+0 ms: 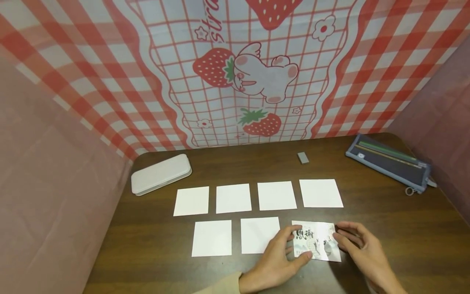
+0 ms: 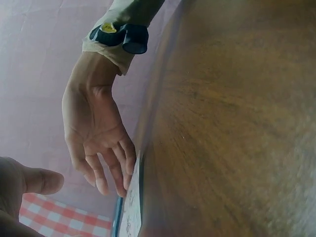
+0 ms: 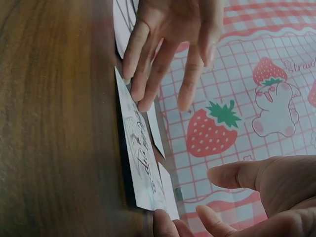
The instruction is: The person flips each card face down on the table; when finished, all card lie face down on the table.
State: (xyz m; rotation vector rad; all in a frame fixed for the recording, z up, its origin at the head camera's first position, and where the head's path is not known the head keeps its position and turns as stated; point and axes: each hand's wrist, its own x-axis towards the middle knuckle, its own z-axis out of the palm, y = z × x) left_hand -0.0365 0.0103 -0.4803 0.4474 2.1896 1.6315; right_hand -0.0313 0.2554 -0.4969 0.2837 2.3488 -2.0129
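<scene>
A printed card (image 1: 317, 241) with dark brush-style characters and a pale picture lies face up at the front right of the table. My left hand (image 1: 278, 257) is at its left side, index finger over the upper left corner and thumb over the lower edge in the head view. Beyond the opposite edge, my right hand (image 1: 363, 249) has its fingertips right at the card. The right wrist view shows the left fingers (image 3: 160, 64) fairly straight beside the card (image 3: 140, 153), with the right thumb raised away from it. The left thumb (image 2: 44, 181) is likewise lifted in the left wrist view.
Beside my left hand lies a blank white card (image 1: 258, 232), with another blank card (image 1: 211, 239) further left. Several more form a row behind, including one white card (image 1: 320, 193). A white case (image 1: 161, 173), grey eraser-like block (image 1: 302, 158) and blue mesh pouch (image 1: 389, 163) lie further back.
</scene>
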